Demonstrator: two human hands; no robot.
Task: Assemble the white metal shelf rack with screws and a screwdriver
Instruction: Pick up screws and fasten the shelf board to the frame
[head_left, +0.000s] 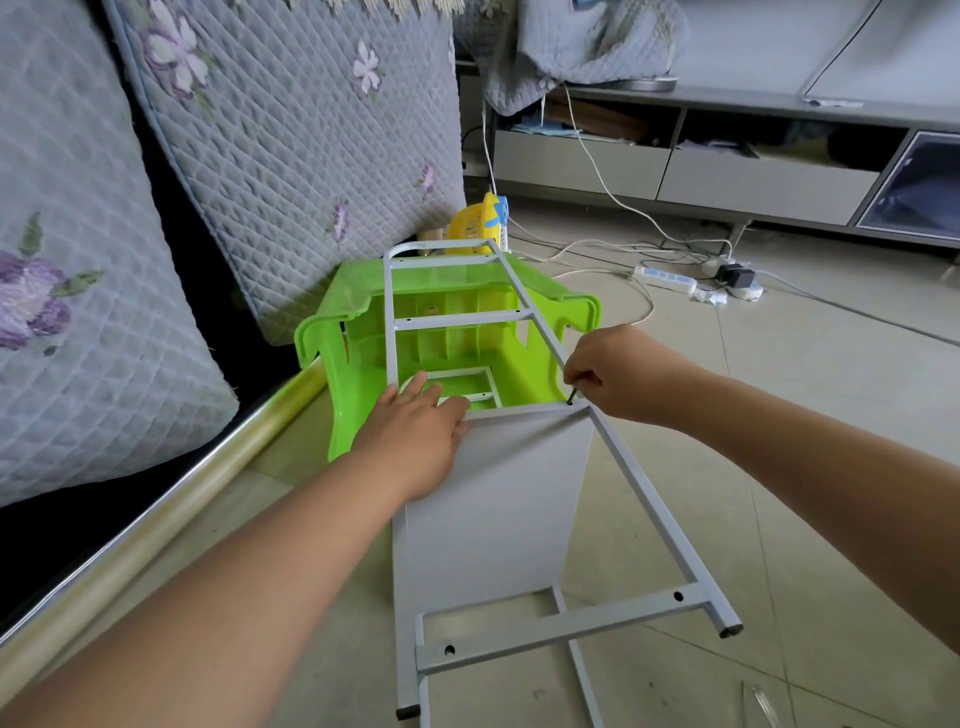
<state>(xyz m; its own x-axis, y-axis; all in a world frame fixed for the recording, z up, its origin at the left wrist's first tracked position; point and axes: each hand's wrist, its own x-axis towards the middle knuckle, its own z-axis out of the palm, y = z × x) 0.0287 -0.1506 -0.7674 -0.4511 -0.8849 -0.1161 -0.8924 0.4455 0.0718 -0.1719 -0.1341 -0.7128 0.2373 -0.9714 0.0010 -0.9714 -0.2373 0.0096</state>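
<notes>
Head view, rack: the white metal shelf rack lies tilted over the tiled floor, its far end propped on a green plastic stool beside the quilted sofa; its near feet point toward the camera.
Head view, shelf panel: a flat white shelf panel stands on edge between the two ladder-shaped side frames, its upper edge meeting the right rail.
Head view, left hand: the left hand lies flat on the panel's upper left corner, fingers straight and together, steadying it.
Head view, right hand: the right hand pinches a thin dark tool, fingers curled round it, tip at the panel's upper right corner where it joins the rail.
Progress: judged early; one panel is being fastened, and open holes show in the near crossbars.
Remaining: further shelves and screws appear outstanding.
Appearance: slim white-painted tubes with dark end caps.
</notes>
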